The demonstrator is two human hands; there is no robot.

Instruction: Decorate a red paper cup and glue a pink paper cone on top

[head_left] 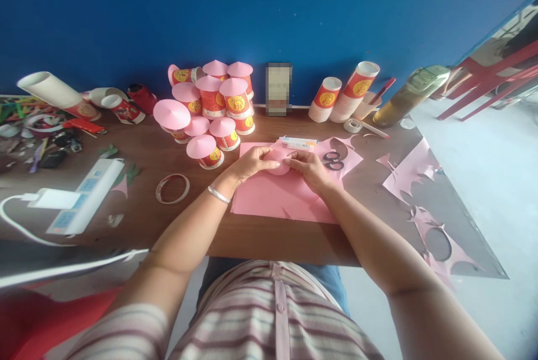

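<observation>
Blue wall (269, 18) behind; brown tabletop (269, 239) in front. Upright object (278, 90) at the wall pixelated, unreadable. Clutter (50, 124) at far left blurred, cut by the frame edge. Scissors (333, 161) near the right hand (309, 168): handle rings visible, blades not made out.

Small pink paper piece (279, 165) held up between both hands, over pink sheets (269, 197). Left hand (251, 164): thumb and fingers pinched on its left edge. Right hand: thumb and forefinger pinched on its right edge. Remaining fingers partly hidden; piece's far side not visible.

Containers: red-and-gold paper cups (239, 103) grouped left of centre, mostly upside down, pink cones on top; rear ones overlapped, count uncertain. Two nested cup stacks (357, 93) right of centre. Pale small cup (365, 109) with a red stick (385, 88) leaning out. Clear bottle (409, 96), tilted in view, yellowish-brown contents.
</observation>
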